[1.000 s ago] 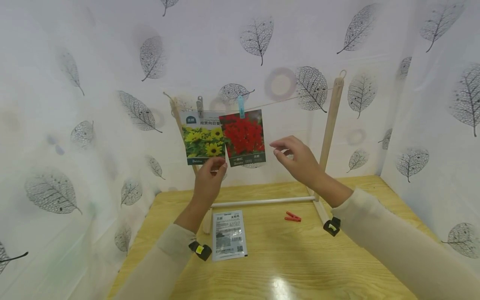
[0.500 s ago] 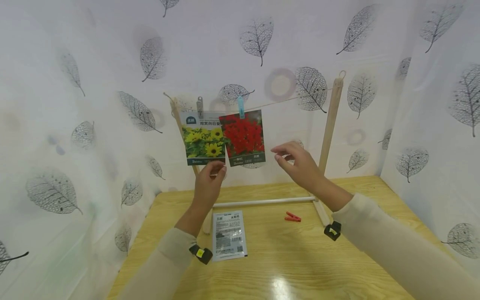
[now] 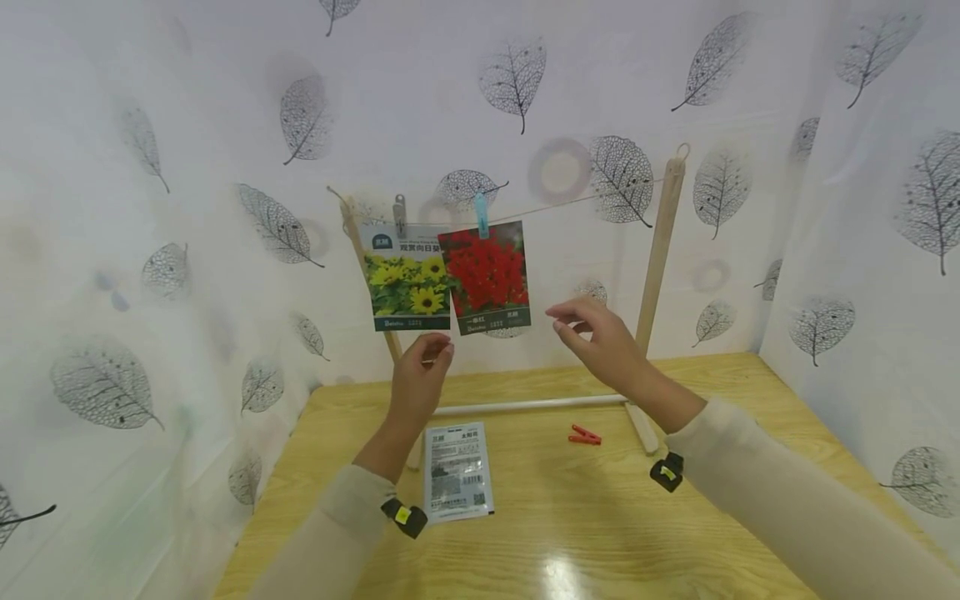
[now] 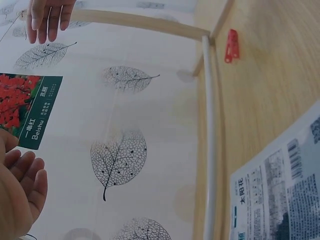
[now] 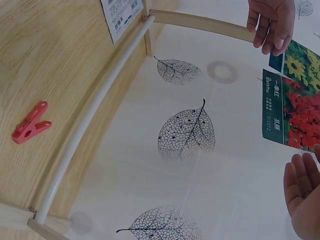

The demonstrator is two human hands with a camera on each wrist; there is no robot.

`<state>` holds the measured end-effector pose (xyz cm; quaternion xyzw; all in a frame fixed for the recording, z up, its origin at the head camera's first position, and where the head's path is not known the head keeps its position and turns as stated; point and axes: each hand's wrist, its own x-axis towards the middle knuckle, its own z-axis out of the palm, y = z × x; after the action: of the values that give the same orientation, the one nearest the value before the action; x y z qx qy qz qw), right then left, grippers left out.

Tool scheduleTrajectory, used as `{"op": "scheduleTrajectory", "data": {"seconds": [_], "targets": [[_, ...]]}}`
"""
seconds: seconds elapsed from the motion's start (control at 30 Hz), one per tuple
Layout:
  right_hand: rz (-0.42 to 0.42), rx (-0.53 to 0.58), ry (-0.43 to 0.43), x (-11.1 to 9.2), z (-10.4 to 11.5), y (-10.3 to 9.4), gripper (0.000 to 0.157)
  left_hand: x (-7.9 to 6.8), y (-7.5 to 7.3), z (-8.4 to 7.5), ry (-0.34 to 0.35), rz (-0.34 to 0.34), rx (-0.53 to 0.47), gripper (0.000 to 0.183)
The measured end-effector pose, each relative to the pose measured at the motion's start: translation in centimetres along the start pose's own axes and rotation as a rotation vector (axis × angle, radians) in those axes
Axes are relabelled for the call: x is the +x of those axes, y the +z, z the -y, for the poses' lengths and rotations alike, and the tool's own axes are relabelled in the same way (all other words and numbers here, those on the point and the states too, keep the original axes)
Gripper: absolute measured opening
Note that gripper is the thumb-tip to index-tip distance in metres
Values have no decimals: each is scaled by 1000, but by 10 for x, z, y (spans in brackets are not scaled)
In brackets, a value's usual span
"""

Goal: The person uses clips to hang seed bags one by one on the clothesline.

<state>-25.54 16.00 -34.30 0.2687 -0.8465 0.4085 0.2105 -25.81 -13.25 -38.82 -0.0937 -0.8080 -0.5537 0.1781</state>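
Note:
Two seed packets hang side by side from a thin string (image 3: 570, 202). A grey clothespin (image 3: 400, 213) holds the yellow sunflower packet (image 3: 408, 283); a light blue clothespin (image 3: 482, 215) holds the red flower packet (image 3: 487, 279), which overlaps its neighbour's edge. Just below the sunflower packet is my left hand (image 3: 417, 379), fingers loosely bent, holding nothing. To the right of the red packet, apart from it, my right hand (image 3: 603, 342) hovers with relaxed fingers and nothing in them. On the table, a third packet (image 3: 457, 471) lies printed back up, and a red clothespin (image 3: 584, 435) lies further right.
The string runs between two wooden posts, the right one (image 3: 662, 250) taller in view. A white rod (image 3: 532, 406) joins the stand's feet low over the wooden table (image 3: 570, 508). Behind hangs a pale leaf-patterned curtain (image 3: 558, 100).
My left hand has dropped slightly, away from the sunflower packet's lower edge. My right hand has also lowered a little and drawn right. Both packets stay hanging in place.

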Motion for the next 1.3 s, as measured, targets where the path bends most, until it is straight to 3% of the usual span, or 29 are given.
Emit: {"op": "scheduleTrajectory", "data": {"seconds": [0.8, 1.3], "targets": [[32, 22, 58, -15, -12, 5, 25, -11, 4, 15, -49, -7, 15, 24], [27, 21, 77, -24, -23, 12, 22, -23, 1, 28, -113, -6, 18, 26]]}}
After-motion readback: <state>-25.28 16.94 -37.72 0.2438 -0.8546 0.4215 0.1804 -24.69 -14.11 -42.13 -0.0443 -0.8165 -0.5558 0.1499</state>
